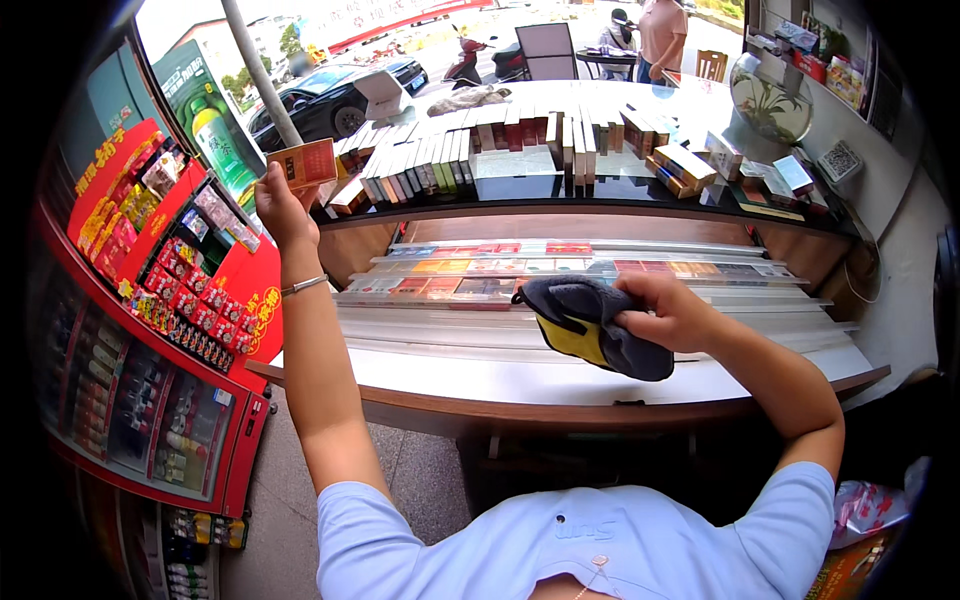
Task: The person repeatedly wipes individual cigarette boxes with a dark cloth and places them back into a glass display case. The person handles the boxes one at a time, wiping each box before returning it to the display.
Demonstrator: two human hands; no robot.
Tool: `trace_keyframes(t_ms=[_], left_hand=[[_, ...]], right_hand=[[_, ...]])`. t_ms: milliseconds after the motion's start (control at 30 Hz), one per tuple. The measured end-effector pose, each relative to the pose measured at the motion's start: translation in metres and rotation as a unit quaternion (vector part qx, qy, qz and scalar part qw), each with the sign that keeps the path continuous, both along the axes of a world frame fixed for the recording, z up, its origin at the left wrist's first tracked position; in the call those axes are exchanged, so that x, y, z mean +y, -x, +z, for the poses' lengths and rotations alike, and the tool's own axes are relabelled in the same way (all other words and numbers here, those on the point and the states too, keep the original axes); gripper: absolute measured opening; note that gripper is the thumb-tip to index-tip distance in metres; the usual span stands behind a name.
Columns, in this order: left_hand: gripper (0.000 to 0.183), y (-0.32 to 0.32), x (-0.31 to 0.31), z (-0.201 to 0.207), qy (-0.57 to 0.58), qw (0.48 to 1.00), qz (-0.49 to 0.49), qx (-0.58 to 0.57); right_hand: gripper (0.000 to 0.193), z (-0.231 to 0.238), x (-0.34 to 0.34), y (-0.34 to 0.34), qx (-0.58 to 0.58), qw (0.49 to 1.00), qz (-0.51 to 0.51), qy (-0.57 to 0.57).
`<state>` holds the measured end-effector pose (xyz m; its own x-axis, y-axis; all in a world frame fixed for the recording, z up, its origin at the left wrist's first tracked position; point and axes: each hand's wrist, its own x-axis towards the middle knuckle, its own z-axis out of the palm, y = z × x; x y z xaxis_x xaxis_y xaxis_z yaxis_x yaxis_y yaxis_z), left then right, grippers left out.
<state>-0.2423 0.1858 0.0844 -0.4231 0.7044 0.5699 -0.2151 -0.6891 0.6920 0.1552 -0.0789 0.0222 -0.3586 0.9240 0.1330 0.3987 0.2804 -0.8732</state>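
Observation:
My left hand (288, 210) is raised at the far left of the counter, its fingers closed round a flat orange-red box (305, 163), which looks like a cigarette pack. Over the open drawer, my right hand (665, 312) grips a folded dark grey and yellow cleaning cloth (590, 330); the cloth hangs in the air with a small loop at its left end. Below it, clear dividers run across the drawer (480, 355), and rows of coloured packs (470, 262) lie flat toward its back.
Upright cartons and packs (430, 160) line the dark glass countertop (520, 188), with gold boxes (685, 165) at right. A red display rack and drinks fridge (170, 400) stand at left. A round fish tank (770, 98) is at back right. Outside, a person (662, 35) stands beyond the counter.

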Motion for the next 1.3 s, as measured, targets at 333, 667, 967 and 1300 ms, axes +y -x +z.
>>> trace_keyframes(t_ms=[333,667,967,1300], left_hand=[[0.033,-0.244,-0.169,-0.031,-0.026,0.823,-0.549,0.146],[0.043,-0.254,-0.201,-0.082,0.099,0.786,-0.584,0.179],[0.07,-0.264,-0.201,-0.084,0.118,0.79,-0.555,0.233],[0.058,-0.264,-0.204,-0.09,0.162,0.771,-0.574,0.224]], right_hand=[[0.06,0.038,-0.003,0.018,-0.249,0.757,-0.2,-0.57],[0.072,0.008,0.005,-0.019,-0.256,0.866,-0.176,-0.393],[0.025,0.004,0.021,-0.03,0.06,0.935,-0.244,-0.249],[0.02,-0.012,0.039,-0.029,0.104,0.903,-0.272,-0.316]])
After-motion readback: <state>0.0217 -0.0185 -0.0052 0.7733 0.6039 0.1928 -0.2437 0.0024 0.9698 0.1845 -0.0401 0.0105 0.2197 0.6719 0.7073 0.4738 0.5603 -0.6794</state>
